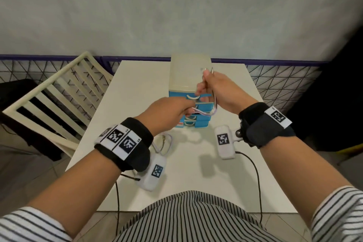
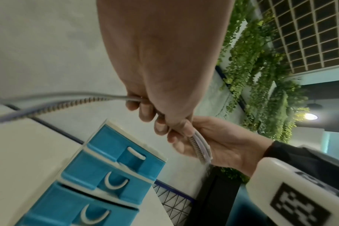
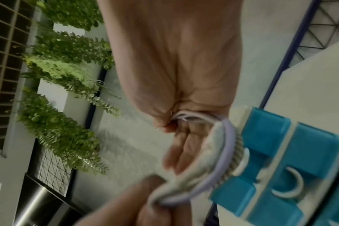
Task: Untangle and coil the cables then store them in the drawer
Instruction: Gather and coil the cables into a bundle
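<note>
The person is in the middle of the job, not near the end. Both hands are up in the air over the white table point(image 1: 137, 88), in front of the little drawer unit point(image 1: 190, 76) with blue drawers. The right hand point(image 1: 220, 89) has its fingers curled tight round a bunch of thin cables point(image 1: 213, 104), with some shiny plug ends point(image 1: 208, 69) sticking out above the thumb. The left hand point(image 1: 170, 112) is closed on the same cables lower down, and the strands curve in a short loop between the two hands. In the left wrist view one strand looks smooth and pale purple and another looks like it has a springy wrap, and two strands point(image 2: 54, 102) run off from the left hand toward the table. I think the cables are being pulled apart or wound into loops right now, so the coil is not finished. More cable point(image 1: 164, 141) lies loose on the table under the left wrist, so that part is not coiled yet. One drawer in the middle looks a tiny bit open in the left wrist view, but I cannot tell for sure. No cable shows in any drawer, so coiling the rest and putting it all away is left to do.
</note>
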